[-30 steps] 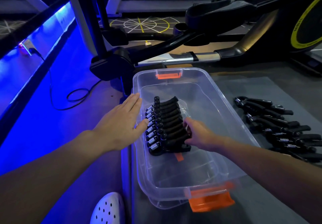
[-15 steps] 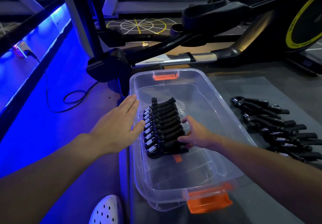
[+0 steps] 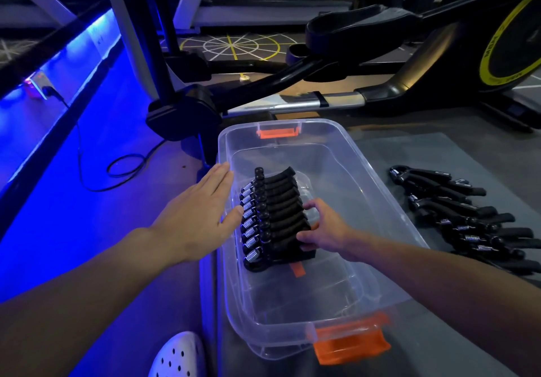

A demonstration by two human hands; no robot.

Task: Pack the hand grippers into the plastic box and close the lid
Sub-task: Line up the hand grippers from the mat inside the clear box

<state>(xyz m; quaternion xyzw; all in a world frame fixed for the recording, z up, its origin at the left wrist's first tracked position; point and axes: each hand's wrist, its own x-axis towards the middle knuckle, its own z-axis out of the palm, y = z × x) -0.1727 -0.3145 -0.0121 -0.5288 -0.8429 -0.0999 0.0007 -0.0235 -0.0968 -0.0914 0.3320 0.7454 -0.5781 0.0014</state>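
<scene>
Several hand grippers (image 3: 272, 215) stand packed in a row against the left wall of the clear plastic box (image 3: 377, 189); more loose grippers (image 3: 468, 215) lie on the grey mat (image 3: 409, 154) to its right. Right hand (image 3: 325, 230) inside, fingers curled on the handle ends. Left hand (image 3: 199, 218) flat and open against the outer wall, holding nothing. Judgement: press the row square and tight, brace the wall, keep room beside it for the rest. No lid identified.

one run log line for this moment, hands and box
left hand: flat on plastic box | right hand: on hand grippers inside | more on mat | box open
</scene>
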